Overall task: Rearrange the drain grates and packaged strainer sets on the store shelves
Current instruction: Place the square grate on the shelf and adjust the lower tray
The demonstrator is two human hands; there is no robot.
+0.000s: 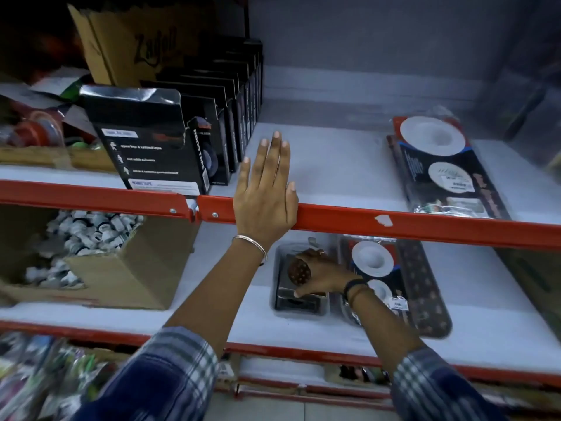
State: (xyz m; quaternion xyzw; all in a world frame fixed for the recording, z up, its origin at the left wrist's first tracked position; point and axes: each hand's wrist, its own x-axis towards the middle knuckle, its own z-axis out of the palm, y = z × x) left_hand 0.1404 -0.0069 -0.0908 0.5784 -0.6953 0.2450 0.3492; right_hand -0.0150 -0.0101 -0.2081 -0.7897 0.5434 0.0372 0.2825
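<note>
My left hand [265, 192] lies flat and open on the upper shelf, its palm over the red front rail [394, 220], holding nothing. Below, my right hand [321, 273] grips a square drain grate in a clear bag [291, 296] on the lower shelf; a round perforated brown insert [299, 270] shows beside my fingers. Right of it lies a packaged strainer set [403, 278] with white round strainers. A second packaged strainer set [440, 165] lies flat at the right of the upper shelf.
A row of black boxes [170, 147] stands at the left of the upper shelf, with a tan carton [121, 44] behind. An open cardboard box of small white fittings [91, 253] sits on the lower shelf's left. Mixed packets fill the bottom shelf.
</note>
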